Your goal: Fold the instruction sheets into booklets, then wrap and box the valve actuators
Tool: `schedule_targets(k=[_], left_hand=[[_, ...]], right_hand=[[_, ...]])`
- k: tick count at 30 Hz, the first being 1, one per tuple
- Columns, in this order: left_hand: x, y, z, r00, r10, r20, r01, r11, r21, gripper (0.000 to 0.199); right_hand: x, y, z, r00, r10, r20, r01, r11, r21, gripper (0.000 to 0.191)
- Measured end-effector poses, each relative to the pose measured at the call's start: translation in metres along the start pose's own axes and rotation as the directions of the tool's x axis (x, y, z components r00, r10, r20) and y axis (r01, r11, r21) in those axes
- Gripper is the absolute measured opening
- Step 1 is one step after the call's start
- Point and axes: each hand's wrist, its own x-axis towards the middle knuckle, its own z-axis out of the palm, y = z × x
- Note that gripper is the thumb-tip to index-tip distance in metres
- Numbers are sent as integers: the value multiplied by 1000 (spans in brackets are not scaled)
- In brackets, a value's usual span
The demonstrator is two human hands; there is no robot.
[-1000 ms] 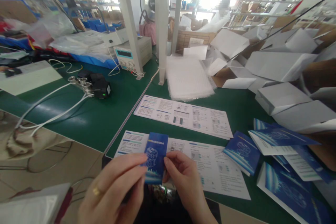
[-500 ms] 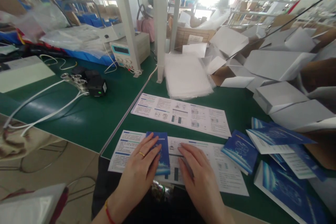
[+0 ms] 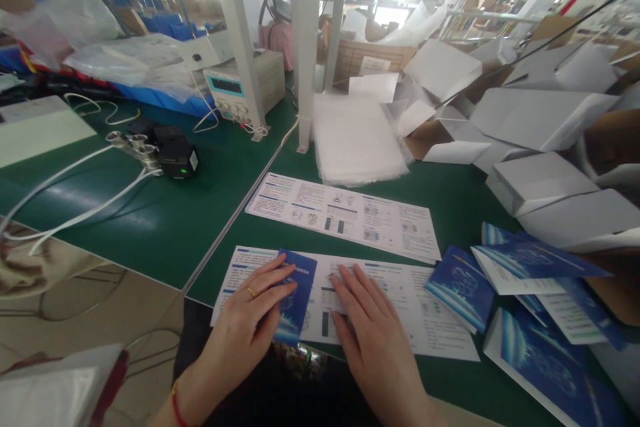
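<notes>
A long printed sheet (image 3: 430,320) lies near the front edge of the green table. On its left part sits a small blue booklet (image 3: 301,280), slightly tilted. My left hand (image 3: 257,310) rests over the booklet's left side, fingers extended and a little apart. Flat on the sheet, right of the booklet, is my right hand (image 3: 367,317), its fingers stretched out. Another long printed sheet or stack (image 3: 345,213) lies behind them. To the right, a folded blue booklet (image 3: 463,287) touches the sheet's edge, beside several more blue booklets (image 3: 545,360).
Clear plastic bags (image 3: 357,140) lie behind the sheets. White boxes (image 3: 545,120) are heaped at the right. Metal posts (image 3: 303,47) rise near a power supply (image 3: 233,97). Black devices (image 3: 177,157) with white cables sit at the left.
The blue booklet under my left hand has turned slightly and shifted left, and my left hand has moved left with it. My right hand lies a little flatter on the sheet.
</notes>
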Motion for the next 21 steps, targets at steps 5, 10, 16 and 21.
schedule_targets(k=[5, 10, 16, 21], left_hand=[[-3, 0, -1, 998, 43, 48, -46, 996, 74, 41], [2, 6, 8, 992, 74, 102, -92, 978, 187, 39], [5, 12, 14, 992, 56, 114, -88, 948, 306, 37], [4, 19, 22, 996, 10, 94, -44, 932, 360, 37]], right_hand=[[1, 0, 0, 1000, 2, 6, -2, 999, -36, 45], [0, -1, 1, 1000, -9, 1, 9, 997, -71, 44], [-1, 0, 2, 1000, -12, -21, 11, 997, -76, 44], [0, 0, 1, 999, -23, -24, 21, 995, -95, 43]])
